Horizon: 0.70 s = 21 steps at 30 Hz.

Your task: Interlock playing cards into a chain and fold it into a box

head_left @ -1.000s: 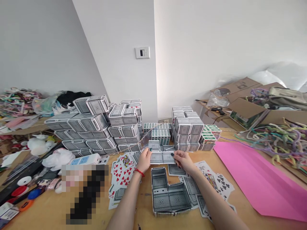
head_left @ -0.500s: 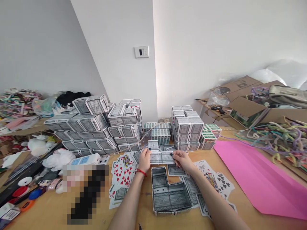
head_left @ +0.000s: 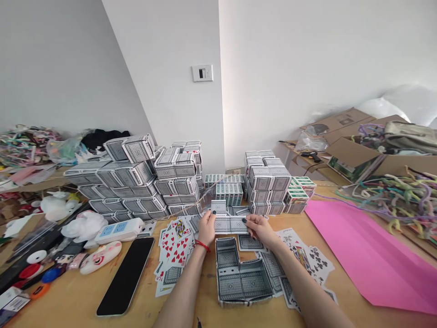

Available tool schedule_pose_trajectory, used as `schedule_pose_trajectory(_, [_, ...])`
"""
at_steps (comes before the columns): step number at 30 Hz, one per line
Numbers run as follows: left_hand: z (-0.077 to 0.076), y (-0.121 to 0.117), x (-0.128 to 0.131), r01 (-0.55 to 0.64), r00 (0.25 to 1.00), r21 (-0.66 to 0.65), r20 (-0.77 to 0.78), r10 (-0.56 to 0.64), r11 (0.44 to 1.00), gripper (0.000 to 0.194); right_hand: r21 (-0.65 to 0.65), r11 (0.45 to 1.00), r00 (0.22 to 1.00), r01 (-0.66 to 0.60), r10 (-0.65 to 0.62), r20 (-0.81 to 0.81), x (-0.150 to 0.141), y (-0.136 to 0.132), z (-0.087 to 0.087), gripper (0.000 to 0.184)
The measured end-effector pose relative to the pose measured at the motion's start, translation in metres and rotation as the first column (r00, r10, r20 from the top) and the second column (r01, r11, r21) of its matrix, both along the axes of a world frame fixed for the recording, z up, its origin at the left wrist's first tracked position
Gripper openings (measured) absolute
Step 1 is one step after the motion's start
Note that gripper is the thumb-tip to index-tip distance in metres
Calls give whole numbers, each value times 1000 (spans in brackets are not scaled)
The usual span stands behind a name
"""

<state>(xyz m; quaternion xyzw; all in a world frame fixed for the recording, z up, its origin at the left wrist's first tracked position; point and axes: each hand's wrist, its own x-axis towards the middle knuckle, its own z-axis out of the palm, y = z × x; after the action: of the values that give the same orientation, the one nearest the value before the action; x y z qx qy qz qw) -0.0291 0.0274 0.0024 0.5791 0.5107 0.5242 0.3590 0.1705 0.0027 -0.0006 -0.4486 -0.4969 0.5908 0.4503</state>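
Joined playing cards (head_left: 229, 224), grey patterned backs facing me, form an L shape held up between my hands. My left hand (head_left: 206, 229) pinches the left end, its thumb on the front. My right hand (head_left: 260, 229) grips the right end between thumb and fingers. Just below them on the table is an open L-shaped box made of playing cards (head_left: 245, 287), its inside showing more card backs. Loose face-up cards (head_left: 175, 246) lie left of my left forearm. Other loose cards (head_left: 303, 253) spread around and beyond my right forearm.
Stacked card-built blocks (head_left: 126, 177) rise at the back left, with another stack (head_left: 268, 182) at the back right. Green-and-white card packs (head_left: 228, 193) stand between them. A phone (head_left: 126, 278) and power strip (head_left: 119, 230) lie left; pink paper (head_left: 368, 255) lies right.
My hands and the joined cards stay in nearly the same place. The view has shifted very slightly.
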Motion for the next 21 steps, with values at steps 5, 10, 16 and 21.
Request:
schedule_pose_trajectory(5, [-2, 0, 5, 21, 1000, -14, 7, -21, 1000, 30, 5, 1000, 1000, -12, 12, 12, -4, -2, 3, 32])
schedule_pose_trajectory(10, [-2, 0, 5, 27, 999, -25, 24, -26, 999, 30, 6, 1000, 1000, -2, 2, 21, -5, -3, 3, 33])
schedule_pose_trajectory(16, [2, -4, 10, 35, 998, -38, 61, -33, 999, 27, 22, 999, 999, 39, -40, 3, -8, -4, 6, 33])
schedule_pose_trajectory(21, [0, -2, 12, 25, 994, -23, 108, -23, 999, 22, 33, 999, 999, 4, -2, -34, -14, -6, 8, 33])
